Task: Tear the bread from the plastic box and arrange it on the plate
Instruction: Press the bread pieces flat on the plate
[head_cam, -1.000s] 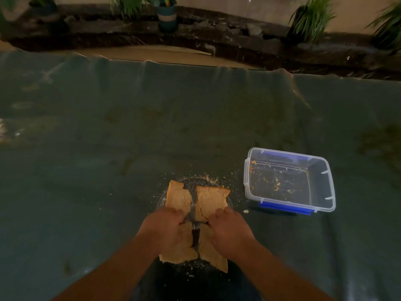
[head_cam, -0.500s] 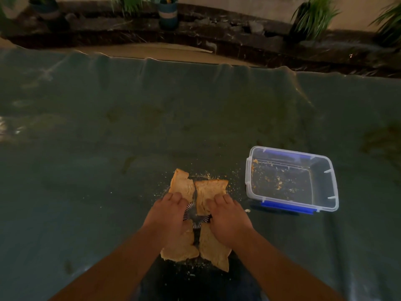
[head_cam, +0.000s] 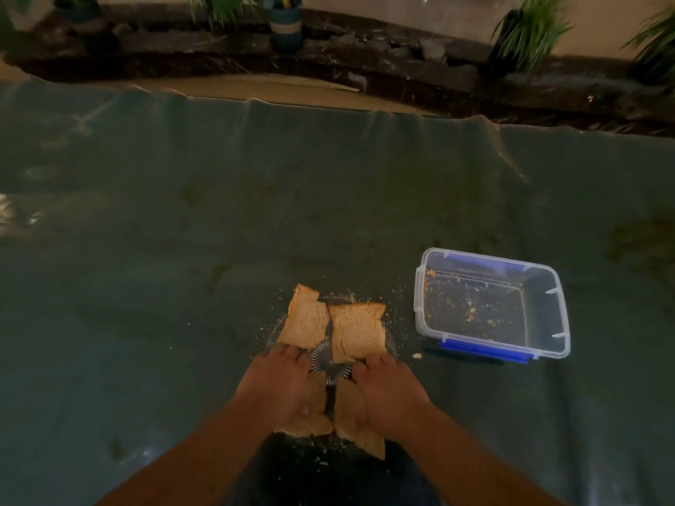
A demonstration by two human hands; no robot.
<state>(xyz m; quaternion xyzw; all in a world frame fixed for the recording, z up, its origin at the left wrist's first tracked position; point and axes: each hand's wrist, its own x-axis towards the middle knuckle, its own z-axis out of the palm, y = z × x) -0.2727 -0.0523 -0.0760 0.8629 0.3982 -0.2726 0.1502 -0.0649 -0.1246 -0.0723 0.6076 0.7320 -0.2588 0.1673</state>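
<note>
A clear glass plate (head_cam: pixel 330 361) with a ridged centre lies on the green cloth near me. Four torn bread pieces lie on it, in two rows. The far left piece (head_cam: pixel 307 319) and the far right piece (head_cam: pixel 359 332) almost touch. My left hand (head_cam: pixel 281 385) presses down on the near left piece (head_cam: pixel 310 427), fingers curled over its far edge. My right hand (head_cam: pixel 389 388) covers the near right piece (head_cam: pixel 361 438) the same way. The clear plastic box (head_cam: pixel 548 312) with blue latches stands to the right and holds only crumbs.
Crumbs are scattered on the green cloth (head_cam: pixel 182 286) around the plate, and one larger crumb (head_cam: pixel 417 356) lies between plate and box. Beyond the cloth's far edge are a dark stone ledge and potted plants (head_cam: pixel 285 23). My dark trousers show under the plate's near side.
The two far pieces have come closer together. My hands have slid slightly back toward me, uncovering the plate's ridged centre, and stay on the near pieces.
</note>
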